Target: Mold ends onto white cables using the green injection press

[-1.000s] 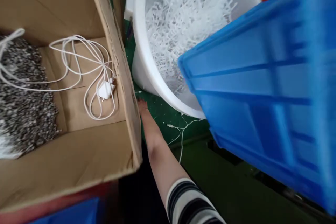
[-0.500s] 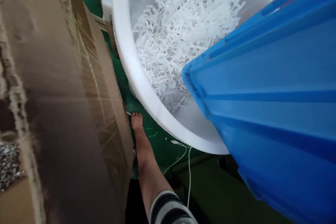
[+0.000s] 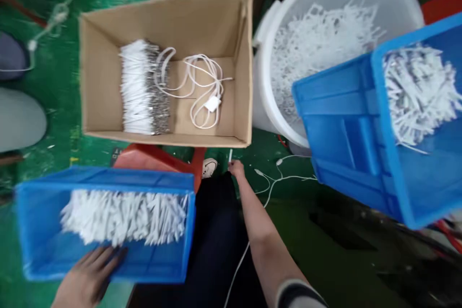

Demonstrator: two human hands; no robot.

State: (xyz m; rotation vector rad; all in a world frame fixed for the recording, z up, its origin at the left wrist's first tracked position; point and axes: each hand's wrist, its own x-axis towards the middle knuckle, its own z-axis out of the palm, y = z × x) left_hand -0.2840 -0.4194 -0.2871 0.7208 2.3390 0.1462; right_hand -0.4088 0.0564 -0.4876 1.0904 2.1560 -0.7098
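My left hand (image 3: pixel 88 276) reaches over the near wall of a blue bin (image 3: pixel 32 250) at lower left. Its fingers are stretched out, close to a row of slim white pieces (image 3: pixel 122 216), and look a little blurred. Low beside the cardboard box (image 3: pixel 202 142), my right hand (image 3: pixel 236 168) is closed on a short white stick (image 3: pixel 230 155), which pokes up past the fingers. Inside the box lies a neat stack of white sticks with metallic ends (image 3: pixel 140 89), and to its right a coiled white cable (image 3: pixel 207 86) with a small white block.
A white tub (image 3: pixel 269 72) full of white plastic scraps (image 3: pixel 325 38) stands at right. Propped against it is a second blue bin (image 3: pixel 342 130) holding loose white pieces (image 3: pixel 418 91). White cables (image 3: pixel 279 179) cross the green floor. A red stool (image 3: pixel 155 156) sits under the box.
My view has swung left and back, bringing the box's inside, the left blue bin and my left hand into sight. My right hand still has the white stick beside the box.
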